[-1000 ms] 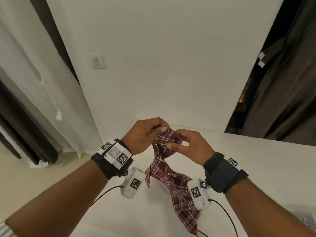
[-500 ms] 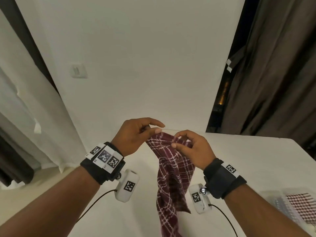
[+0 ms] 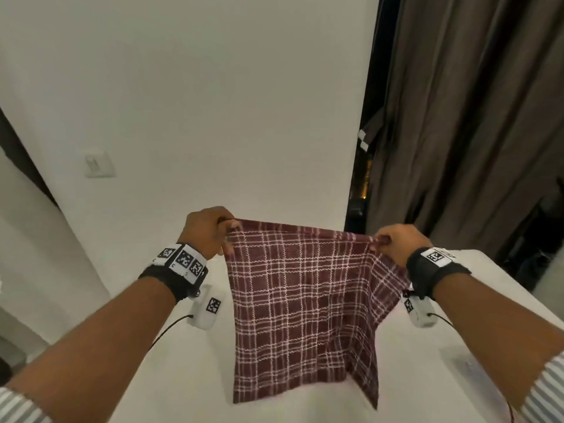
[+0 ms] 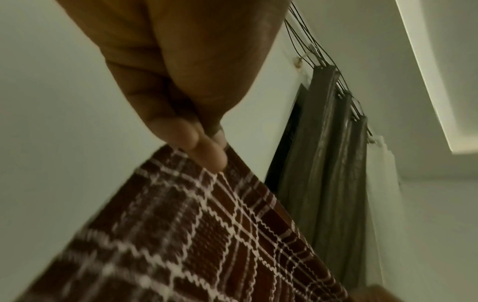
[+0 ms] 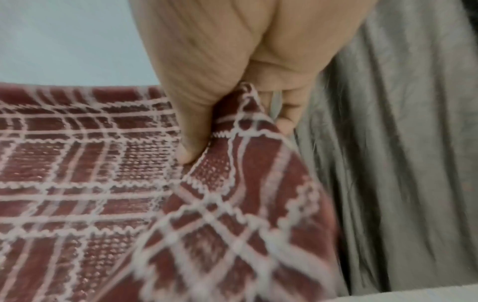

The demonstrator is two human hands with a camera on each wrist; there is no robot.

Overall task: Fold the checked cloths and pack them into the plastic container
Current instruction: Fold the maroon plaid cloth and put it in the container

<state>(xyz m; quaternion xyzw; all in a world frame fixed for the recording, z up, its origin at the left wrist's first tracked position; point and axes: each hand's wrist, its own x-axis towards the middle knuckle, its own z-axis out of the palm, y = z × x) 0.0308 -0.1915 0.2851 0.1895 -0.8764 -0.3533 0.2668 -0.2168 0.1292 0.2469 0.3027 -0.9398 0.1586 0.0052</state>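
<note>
A maroon cloth with white checks (image 3: 302,303) hangs spread out above the white table (image 3: 195,377). My left hand (image 3: 210,232) pinches its upper left corner, and my right hand (image 3: 393,242) pinches the upper right corner. In the left wrist view the fingertips (image 4: 207,151) clamp the cloth (image 4: 196,241) at its edge. The right wrist view shows my thumb (image 5: 191,130) pressed on a bunched corner of the cloth (image 5: 108,183). The cloth's right side folds back behind itself. The plastic container is out of view.
A white wall with a switch plate (image 3: 97,163) rises behind the table. Dark curtains (image 3: 464,117) hang at the right beside a dark window gap. A white curtain (image 3: 36,254) hangs at the left. The table's right edge (image 3: 512,288) runs close to my right forearm.
My hands have moved apart, pulling the bunched cloth open into a flat hanging sheet. The head camera has tilted up, and the container at the lower right has left the view.
</note>
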